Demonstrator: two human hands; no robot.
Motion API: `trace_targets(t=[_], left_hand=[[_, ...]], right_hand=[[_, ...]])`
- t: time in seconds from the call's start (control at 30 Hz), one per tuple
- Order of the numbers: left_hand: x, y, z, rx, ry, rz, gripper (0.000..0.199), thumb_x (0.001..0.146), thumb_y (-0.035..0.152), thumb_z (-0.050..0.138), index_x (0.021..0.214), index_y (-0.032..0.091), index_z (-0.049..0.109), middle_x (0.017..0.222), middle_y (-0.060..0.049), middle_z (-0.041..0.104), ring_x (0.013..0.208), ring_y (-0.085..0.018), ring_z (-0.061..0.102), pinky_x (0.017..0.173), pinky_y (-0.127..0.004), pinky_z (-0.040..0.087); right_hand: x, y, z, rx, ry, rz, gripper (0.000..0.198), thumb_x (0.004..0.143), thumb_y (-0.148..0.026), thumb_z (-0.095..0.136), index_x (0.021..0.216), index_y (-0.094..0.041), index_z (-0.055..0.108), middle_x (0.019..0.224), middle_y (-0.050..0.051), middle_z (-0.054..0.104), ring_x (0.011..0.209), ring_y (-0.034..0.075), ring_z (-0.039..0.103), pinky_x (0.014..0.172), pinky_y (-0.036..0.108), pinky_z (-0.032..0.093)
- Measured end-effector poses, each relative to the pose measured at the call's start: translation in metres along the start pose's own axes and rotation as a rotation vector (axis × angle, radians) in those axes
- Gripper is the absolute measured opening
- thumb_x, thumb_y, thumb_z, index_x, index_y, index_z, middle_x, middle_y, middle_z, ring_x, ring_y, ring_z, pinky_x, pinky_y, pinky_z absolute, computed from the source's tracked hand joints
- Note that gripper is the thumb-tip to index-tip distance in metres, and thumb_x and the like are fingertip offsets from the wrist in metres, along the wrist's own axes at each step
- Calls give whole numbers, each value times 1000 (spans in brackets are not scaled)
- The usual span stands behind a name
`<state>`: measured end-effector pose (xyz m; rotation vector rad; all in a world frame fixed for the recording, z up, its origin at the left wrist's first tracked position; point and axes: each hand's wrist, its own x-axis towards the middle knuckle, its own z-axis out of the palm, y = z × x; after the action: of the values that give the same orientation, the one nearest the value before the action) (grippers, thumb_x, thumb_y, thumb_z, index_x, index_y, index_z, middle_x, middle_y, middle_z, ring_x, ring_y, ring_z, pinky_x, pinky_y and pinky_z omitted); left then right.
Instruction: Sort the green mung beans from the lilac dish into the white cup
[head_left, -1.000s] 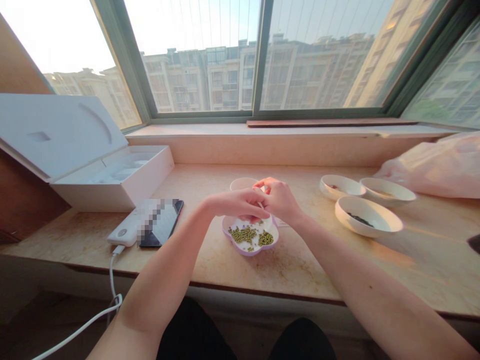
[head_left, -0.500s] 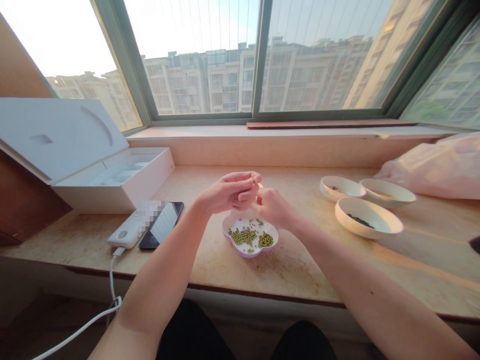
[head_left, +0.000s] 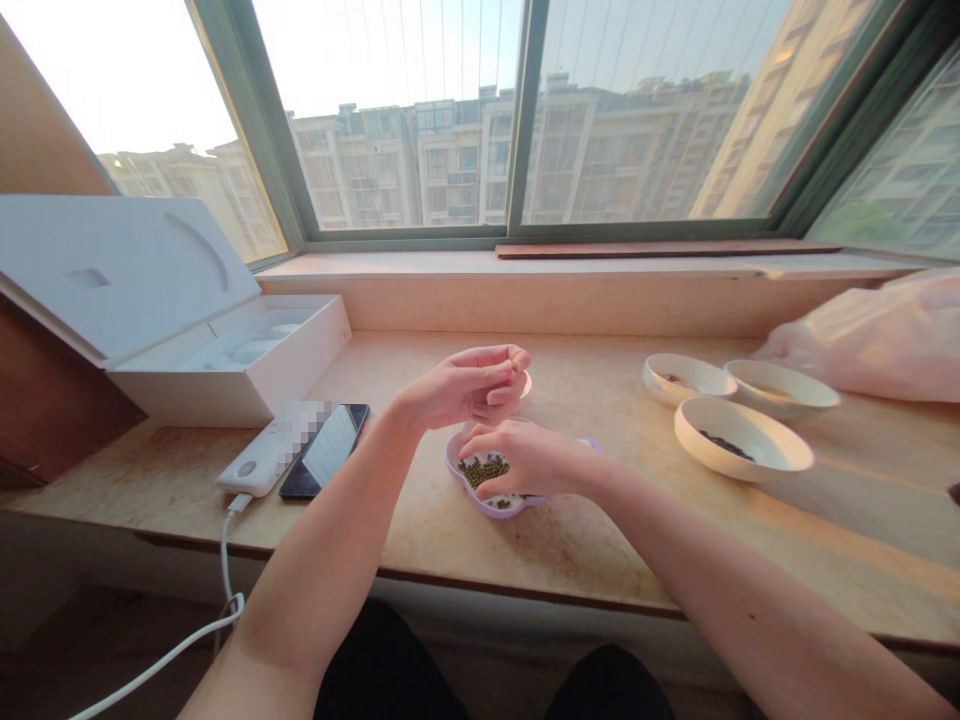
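Observation:
My left hand is raised above the back of a flower-shaped white dish with a lilac rim. Its thumb and forefinger pinch a tiny brownish-green bit, too small to name for certain. Lower and to the right, my right hand reaches over the dish with thumb and fingers apart, nothing visible between them. Green mung beans lie in the dish, partly covered by that hand. Behind my left fingers the edge of a small pale bowl shows; the rest of it is hidden.
To the right stand three cream bowls, the nearest with dark bits inside, beside a pale plastic bag. On the left are an open white box, a white power bank with a cable, and a phone. A window rises behind.
My right hand has come away from the left fingertips and moved down over the dish, its fingers spreading. My left hand stays nearly in place, still pinching.

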<state>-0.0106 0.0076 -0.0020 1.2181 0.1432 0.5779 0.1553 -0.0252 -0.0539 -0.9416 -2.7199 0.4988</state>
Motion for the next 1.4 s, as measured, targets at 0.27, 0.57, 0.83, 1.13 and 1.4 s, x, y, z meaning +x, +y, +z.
trace_targets(t=[0.27,0.57,0.83,1.13,1.4], left_hand=[[5,1,4,55,162,80,17,90,27,67,87,18,53,67,5,40,54,-7,39,51,-17,32],[24,-27,-25,1069,626,32,19,101,26,44,83,19,47,73,1,53,67,-11,47,63,-23,36],[24,-33,-42,1571,664,-120,23,101,27,40,86,19,56,94,-8,71,87,-20,63,79,-32,46],[23,-35,-45,1684,626,-182,22,96,26,47,91,17,66,97,-10,74,90,-23,66,84,-35,48],[25,-34,-47,1672,669,-215,19,94,27,51,97,19,68,99,-9,75,90,-23,67,82,-34,50]], right_hand=[[2,7,4,4,-22,64,20,83,-31,74,99,-21,77,104,6,70,90,23,61,77,33,43],[3,3,8,72,30,129,6,84,-19,68,83,-20,74,83,5,71,76,21,62,67,33,42],[5,7,10,53,9,123,7,85,-20,67,78,-22,70,79,4,69,74,20,59,67,34,40],[5,4,0,200,71,90,8,87,-20,65,81,-19,69,87,5,72,81,20,64,75,33,47],[6,6,-8,712,175,153,20,86,-36,70,83,-17,69,77,1,67,72,13,58,67,27,43]])
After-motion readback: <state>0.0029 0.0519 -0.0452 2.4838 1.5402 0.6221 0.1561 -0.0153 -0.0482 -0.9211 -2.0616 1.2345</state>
